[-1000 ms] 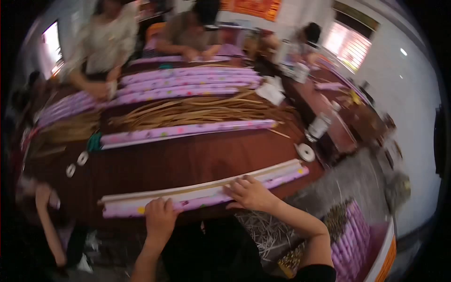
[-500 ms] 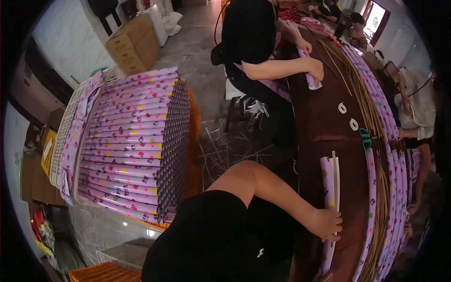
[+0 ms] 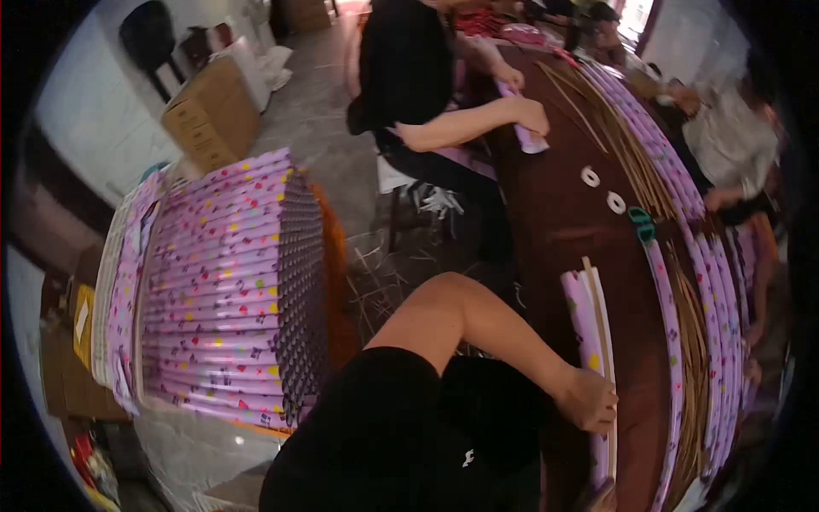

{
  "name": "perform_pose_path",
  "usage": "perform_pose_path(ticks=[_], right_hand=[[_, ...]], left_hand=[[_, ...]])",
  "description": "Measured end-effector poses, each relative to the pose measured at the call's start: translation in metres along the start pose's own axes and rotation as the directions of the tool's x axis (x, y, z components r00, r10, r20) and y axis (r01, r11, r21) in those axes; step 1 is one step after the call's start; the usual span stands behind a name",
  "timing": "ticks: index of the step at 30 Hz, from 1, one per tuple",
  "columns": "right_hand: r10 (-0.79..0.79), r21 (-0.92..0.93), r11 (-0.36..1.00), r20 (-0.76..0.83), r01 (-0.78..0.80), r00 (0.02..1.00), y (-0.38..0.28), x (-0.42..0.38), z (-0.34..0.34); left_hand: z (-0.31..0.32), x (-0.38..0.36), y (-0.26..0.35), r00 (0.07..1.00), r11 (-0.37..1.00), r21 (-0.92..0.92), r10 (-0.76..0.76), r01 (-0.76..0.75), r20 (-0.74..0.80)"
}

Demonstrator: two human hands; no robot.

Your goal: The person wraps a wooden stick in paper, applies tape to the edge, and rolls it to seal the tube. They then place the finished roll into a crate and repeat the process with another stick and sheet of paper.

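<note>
On the brown table point(image 3: 554, 205), a purple patterned sheet point(image 3: 583, 320) lies lengthwise, its white underside showing along the right edge. A thin wooden stick point(image 3: 590, 277) runs along it. My left hand point(image 3: 587, 399) is closed over the sheet and stick around their middle, fingers curled. At the bottom edge of the view, only part of my right hand point(image 3: 604, 497) shows, pinching the sheet's near end; the rest is cut off. Beyond them lie a long purple strip point(image 3: 671, 358) and a bundle of thin brown sticks point(image 3: 691, 341).
To the left, a large crate point(image 3: 115, 282) holds a stack of purple patterned tubes point(image 3: 217, 290). White tape rolls point(image 3: 616, 203) and green-handled scissors point(image 3: 640, 224) sit on the table. A co-worker's hand point(image 3: 531, 115) works a purple roll ahead; other people sit across. Cardboard boxes point(image 3: 209, 115) stand behind.
The view has shifted, so the crate and table appear moved to the left. My left hand stays on the sheet and stick, its fingers curled tighter.
</note>
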State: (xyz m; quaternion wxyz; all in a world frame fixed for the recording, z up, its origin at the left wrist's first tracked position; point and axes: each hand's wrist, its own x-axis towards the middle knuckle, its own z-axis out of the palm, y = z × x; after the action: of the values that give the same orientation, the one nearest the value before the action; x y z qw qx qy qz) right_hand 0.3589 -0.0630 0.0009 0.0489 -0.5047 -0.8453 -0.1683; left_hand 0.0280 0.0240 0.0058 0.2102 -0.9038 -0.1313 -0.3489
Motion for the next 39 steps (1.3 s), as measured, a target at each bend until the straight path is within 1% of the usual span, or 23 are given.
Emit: perform_pose_path(ticks=[1, 3, 4, 5, 7, 9, 11, 13, 14, 16, 17, 18, 22, 25, 28, 30, 31, 33, 34, 36, 37, 38, 39], right_hand=[[0.006, 0.000, 1.000, -0.008, -0.006, 1.000, 0.000, -0.005, -0.003], [0.059, 0.005, 0.998, -0.039, -0.059, 0.997, -0.023, -0.006, -0.021], [0.058, 0.038, 0.998, 0.004, -0.058, 0.998, -0.031, 0.000, -0.035], [0.053, 0.078, 0.995, 0.039, -0.056, 0.998, -0.032, 0.006, -0.044], [0.072, 0.005, 0.997, -0.023, -0.072, 0.997, -0.039, 0.010, -0.047], [0.018, -0.020, 1.000, -0.032, -0.019, 0.999, -0.037, 0.016, -0.051], [-0.008, -0.020, 1.000, -0.018, 0.008, 1.000, -0.036, 0.018, -0.056], [0.016, 0.014, 1.000, -0.095, -0.015, 0.995, -0.045, 0.024, -0.064], [0.008, 0.027, 1.000, -0.131, -0.005, 0.991, -0.045, 0.025, -0.062], [0.005, -0.044, 0.999, -0.157, -0.012, 0.988, -0.044, 0.021, -0.056], [0.003, -0.062, 0.998, -0.137, -0.011, 0.991, -0.045, 0.018, -0.055], [0.003, -0.045, 0.999, -0.131, -0.009, 0.991, -0.047, 0.015, -0.055], [-0.002, -0.029, 1.000, -0.132, -0.002, 0.991, -0.049, 0.013, -0.050], [-0.004, -0.027, 1.000, -0.123, 0.001, 0.992, -0.049, 0.009, -0.042], [-0.053, -0.047, 0.998, -0.158, 0.046, 0.986, -0.048, 0.012, -0.046], [-0.085, -0.042, 0.996, -0.203, 0.078, 0.976, -0.045, 0.016, -0.049], [-0.016, 0.132, 0.991, -0.125, 0.032, 0.992, -0.045, 0.017, -0.051], [0.112, 0.246, 0.967, -0.162, -0.070, 0.980, -0.041, 0.022, -0.062], [0.188, 0.279, 0.949, -0.138, -0.144, 0.972, -0.039, 0.026, -0.063], [0.264, 0.299, 0.924, -0.052, -0.237, 0.963, -0.022, 0.031, -0.060], [0.281, 0.435, 0.843, 0.148, -0.317, 0.948, -0.014, 0.032, -0.060], [0.281, 0.433, 0.846, 0.136, -0.312, 0.950, -0.009, 0.035, -0.061], [0.259, 0.466, 0.807, 0.272, -0.363, 0.927, -0.004, 0.038, -0.063]], left_hand=[[0.002, 0.004, 0.000, 1.000, 1.000, 0.009, -0.005, 0.005, 0.010], [-0.007, 0.011, -0.009, 0.993, 0.998, 0.051, 0.027, -0.022, -0.111], [-0.003, 0.010, -0.013, 0.983, 0.998, 0.064, 0.033, -0.021, -0.183], [-0.002, 0.014, -0.018, 0.984, 0.998, -0.054, 0.032, -0.042, -0.177], [-0.011, 0.017, -0.018, 0.998, 0.999, -0.015, 0.034, -0.035, -0.060], [-0.018, 0.018, -0.021, 0.998, 0.999, -0.005, 0.051, -0.051, 0.031], [-0.011, 0.012, -0.021, 0.998, 0.998, -0.030, 0.048, -0.047, 0.030], [-0.011, 0.010, -0.022, 0.999, 0.997, -0.067, 0.034, -0.031, 0.040], [-0.011, 0.007, -0.024, 0.991, 0.996, -0.085, 0.052, -0.041, 0.123], [-0.014, 0.014, -0.025, 0.991, 0.977, -0.213, 0.017, 0.012, 0.131], [-0.014, 0.013, -0.025, 0.986, 0.963, -0.266, 0.003, 0.042, 0.166], [-0.013, 0.011, -0.024, 0.986, 0.956, -0.291, 0.031, 0.018, 0.161], [-0.018, 0.013, -0.023, 0.981, 0.943, -0.331, 0.041, 0.024, 0.187], [-0.015, 0.006, -0.022, 0.973, 0.948, -0.316, 0.035, 0.040, 0.228], [-0.015, 0.006, -0.022, 0.971, 0.934, -0.355, 0.041, 0.047, 0.236], [-0.017, 0.006, -0.021, 0.957, 0.939, -0.337, 0.032, 0.071, 0.289], [-0.017, 0.006, -0.021, 0.959, 0.943, -0.325, 0.024, 0.072, 0.281], [-0.017, 0.004, -0.020, 0.970, 0.941, -0.334, 0.020, 0.064, 0.243], [-0.018, 0.003, -0.019, 0.972, 0.941, -0.333, 0.017, 0.064, 0.236], [-0.019, 0.004, -0.019, 0.972, 0.943, -0.326, 0.019, 0.060, 0.234], [-0.020, 0.005, -0.019, 0.971, 0.942, -0.330, 0.027, 0.055, 0.239], [-0.018, 0.001, -0.018, 0.972, 0.941, -0.332, 0.015, 0.066, 0.236], [-0.017, 0.000, -0.018, 0.973, 0.945, -0.323, 0.017, 0.060, 0.230]])
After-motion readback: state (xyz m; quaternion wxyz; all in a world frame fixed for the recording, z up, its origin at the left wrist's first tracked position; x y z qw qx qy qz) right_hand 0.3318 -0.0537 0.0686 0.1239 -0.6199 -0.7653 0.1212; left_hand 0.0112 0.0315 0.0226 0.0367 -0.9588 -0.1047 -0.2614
